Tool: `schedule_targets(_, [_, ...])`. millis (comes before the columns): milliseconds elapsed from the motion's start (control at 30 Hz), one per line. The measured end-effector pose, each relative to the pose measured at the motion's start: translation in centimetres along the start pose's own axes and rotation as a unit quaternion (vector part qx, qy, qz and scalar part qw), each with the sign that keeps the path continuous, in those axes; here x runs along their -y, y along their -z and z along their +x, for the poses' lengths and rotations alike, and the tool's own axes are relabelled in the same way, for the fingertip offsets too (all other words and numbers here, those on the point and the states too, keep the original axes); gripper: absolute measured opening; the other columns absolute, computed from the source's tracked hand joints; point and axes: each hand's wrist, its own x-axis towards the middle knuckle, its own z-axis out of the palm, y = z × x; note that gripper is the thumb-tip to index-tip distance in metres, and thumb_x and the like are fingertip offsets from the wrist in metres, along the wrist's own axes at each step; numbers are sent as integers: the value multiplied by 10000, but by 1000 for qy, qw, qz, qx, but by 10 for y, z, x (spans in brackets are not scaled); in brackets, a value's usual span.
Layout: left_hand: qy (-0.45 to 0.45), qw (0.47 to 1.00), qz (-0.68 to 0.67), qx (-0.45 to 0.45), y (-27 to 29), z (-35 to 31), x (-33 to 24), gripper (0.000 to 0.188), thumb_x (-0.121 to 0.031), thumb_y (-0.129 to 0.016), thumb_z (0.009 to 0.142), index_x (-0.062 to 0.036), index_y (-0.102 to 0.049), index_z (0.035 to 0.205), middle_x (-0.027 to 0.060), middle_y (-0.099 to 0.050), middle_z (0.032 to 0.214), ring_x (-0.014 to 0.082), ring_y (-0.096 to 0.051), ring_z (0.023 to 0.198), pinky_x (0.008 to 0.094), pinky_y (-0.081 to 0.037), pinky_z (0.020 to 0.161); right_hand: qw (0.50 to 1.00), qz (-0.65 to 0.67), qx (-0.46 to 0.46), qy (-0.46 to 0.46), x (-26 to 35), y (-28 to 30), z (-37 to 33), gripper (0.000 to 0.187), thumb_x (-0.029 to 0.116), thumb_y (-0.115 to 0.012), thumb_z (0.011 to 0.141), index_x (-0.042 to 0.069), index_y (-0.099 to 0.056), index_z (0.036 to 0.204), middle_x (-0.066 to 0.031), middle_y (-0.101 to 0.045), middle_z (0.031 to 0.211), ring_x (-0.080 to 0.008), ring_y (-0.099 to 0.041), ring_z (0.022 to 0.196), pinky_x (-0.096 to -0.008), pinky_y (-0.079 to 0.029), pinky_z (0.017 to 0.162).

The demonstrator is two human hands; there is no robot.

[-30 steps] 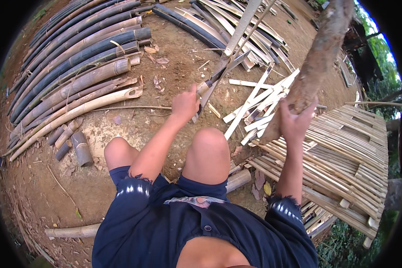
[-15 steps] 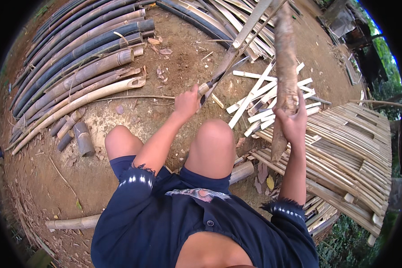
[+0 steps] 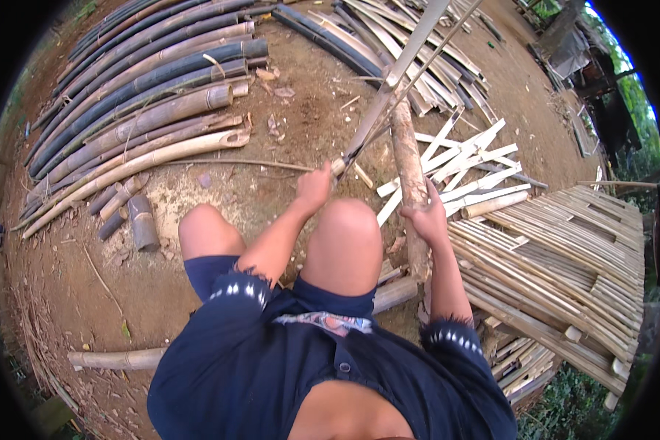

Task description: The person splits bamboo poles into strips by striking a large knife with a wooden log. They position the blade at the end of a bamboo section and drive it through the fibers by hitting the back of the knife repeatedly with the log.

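slat panel (image 3: 557, 249) off to the person's right, on bare ground. poles (image 3: 147, 121) stacked at far left; pale strips (image 3: 466, 165) in a loose heap ahead, right of centre.

upright strip (image 3: 416, 50) slants from upper right down toward the left hand (image 3: 314, 188). stick (image 3: 408, 158) just right of it, long axis pointing away from the person, top tipped slightly left. its far end overlaps the strip in my view; touching or not, can't tell.

knife (image 3: 338, 167) left of the stick, at the strip's lower part, blade mostly hidden. left fingers closed round its handle. right hand (image 3: 427, 218) nearer the stick: fingers wrapped round it, below mid-length.
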Motion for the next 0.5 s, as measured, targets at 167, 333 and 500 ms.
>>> schedule_targets(167, [-21, 999, -19, -36, 4, -9, 28, 437, -178, -712, 828, -33, -512, 1189, 217, -708, 926, 421, -707, 832, 530, -562, 721, 986, 41, -122, 102, 32, 36, -10, 1041, 149, -763, 730, 34, -177, 1582, -299, -677, 1118, -403, -700, 975, -431, -557, 851])
schedule_targets(333, [0, 1000, -29, -12, 6, -15, 18, 489, -170, -689, 841, -5, -497, 1261, 239, -697, 997, 430, -697, 866, 538, -552, 749, 989, -129, -67, 39, -20, -33, -36, 1077, 195, -753, 760, 62, -89, 1597, -306, -678, 1064, -452, -685, 938, -479, -550, 813])
schedule_targets(500, [-43, 997, 30, 56, 6, 6, 15, 237, -108, -536, 930, 0, -519, 1141, 216, -724, 926, 423, -719, 844, 533, -563, 713, 980, -162, 85, -82, -43, -56, -47, 1071, 238, -761, 725, 42, -156, 1586, -304, -646, 1198, -450, -682, 969, -478, -543, 861])
